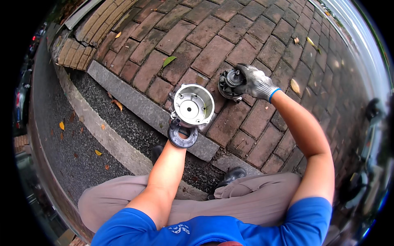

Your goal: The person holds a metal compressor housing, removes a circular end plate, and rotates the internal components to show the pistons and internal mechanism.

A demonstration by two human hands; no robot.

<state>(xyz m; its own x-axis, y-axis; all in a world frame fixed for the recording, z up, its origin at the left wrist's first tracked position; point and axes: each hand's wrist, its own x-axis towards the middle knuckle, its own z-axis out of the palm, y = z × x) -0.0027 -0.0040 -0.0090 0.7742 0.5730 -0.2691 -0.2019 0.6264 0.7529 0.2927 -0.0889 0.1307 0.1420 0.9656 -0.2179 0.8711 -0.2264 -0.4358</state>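
Observation:
A round, silvery cast-metal housing point(189, 109) faces up, showing a hole in the middle of its floor and lugs around its rim. My left hand holds it from beneath; most of that hand is hidden, and its forearm point(167, 168) comes up from below. A grey metal ring point(183, 141) with a dark edge sits at the near side of the housing, over my left wrist. To the right, my right hand point(255, 82), in a grey-white work glove with a blue cuff, is closed on a dark round motor part point(230, 83) with a toothed gear and central shaft.
Reddish brick paving point(211, 49) lies beyond and to the right, with scattered leaves. A grey stone kerb point(127, 100) runs diagonally beside the asphalt point(94, 156) on the left. My dark shoe point(234, 175) is near the kerb. A cracked tan brick edging point(76, 53) stands at upper left.

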